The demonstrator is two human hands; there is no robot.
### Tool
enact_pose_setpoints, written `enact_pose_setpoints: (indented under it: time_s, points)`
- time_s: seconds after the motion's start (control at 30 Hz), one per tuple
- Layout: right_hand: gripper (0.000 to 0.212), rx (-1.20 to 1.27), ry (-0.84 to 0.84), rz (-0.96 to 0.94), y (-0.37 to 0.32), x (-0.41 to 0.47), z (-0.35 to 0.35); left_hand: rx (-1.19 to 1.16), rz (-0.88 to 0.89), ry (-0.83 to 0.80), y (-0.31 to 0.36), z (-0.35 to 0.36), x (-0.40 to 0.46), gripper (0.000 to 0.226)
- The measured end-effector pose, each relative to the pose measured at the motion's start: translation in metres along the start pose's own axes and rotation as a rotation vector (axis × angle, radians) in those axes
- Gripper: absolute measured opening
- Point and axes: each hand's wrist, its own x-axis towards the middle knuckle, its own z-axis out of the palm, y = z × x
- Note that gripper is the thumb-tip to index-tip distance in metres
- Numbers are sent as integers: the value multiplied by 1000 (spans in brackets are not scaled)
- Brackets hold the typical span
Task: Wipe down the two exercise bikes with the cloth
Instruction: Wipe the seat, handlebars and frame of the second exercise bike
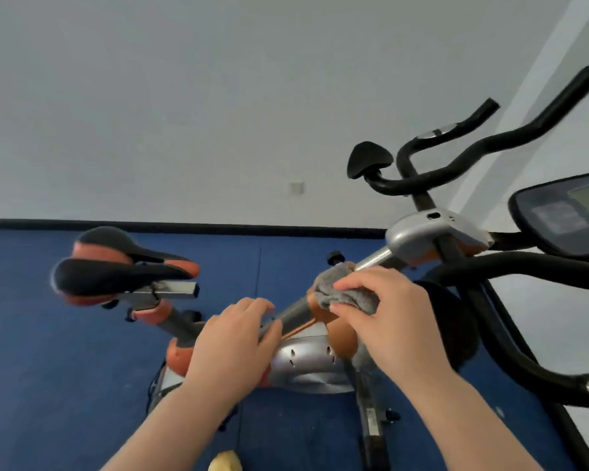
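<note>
Nearest, at the bottom edge: something small and yellow (225, 462), too blurred to name. Above it, two bare forearms reaching up and away over blue floor matting (48, 385).

Left hand (233, 345), fingers spread and loosely curled, laid on the frame tube (295, 314) of the orange-and-silver exercise bike (306, 365), just left of the silver housing; gripping or merely resting, cannot tell. Right hand (385, 321), a little farther and to the right, pinched shut on the grey cloth (346, 295), thumb below and fingers above, the bunched cloth pressed around the slanting frame tube where it rises toward the silver handlebar bracket (425, 232). Hands apart, cloth only in the right one (none of it reaching the left).

Farther left: the black saddle with orange trim (116, 270), on its post, well apart from both hands. Behind the cloth, a small black adjustment knob (335, 257).

Farther right: black handlebars (473, 158) sweeping up and away, a black pad (369, 158) at their near-left end. At the right edge, the second exercise bike (510, 321), its black curved bars nearest, its dark console screen (565, 219) above them.

Farthest: a dark skirting strip (150, 226) where matting meets the pale wall (218, 96), with a small wall socket (297, 188) low down.
</note>
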Motion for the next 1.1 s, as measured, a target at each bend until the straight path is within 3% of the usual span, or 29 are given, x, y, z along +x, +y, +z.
enact_pose_setpoints:
  time_s: [0.17,0.4,0.77,1.1]
  points:
    - [21,30,-206,-113,-49,-11,59,28,-196,107,-64,-38,-47,24]
    - [17,-72,-343,-192,-132,-35,149,16,-330,194,-157,-87,-107,27]
    - [18,-48,-368,-152,-289,-100,285,58,-438,178,-339,-178,-211,30]
    - [20,-154,-363,-177,-349,-90,333,-58,-460,164,-414,-203,-209,30]
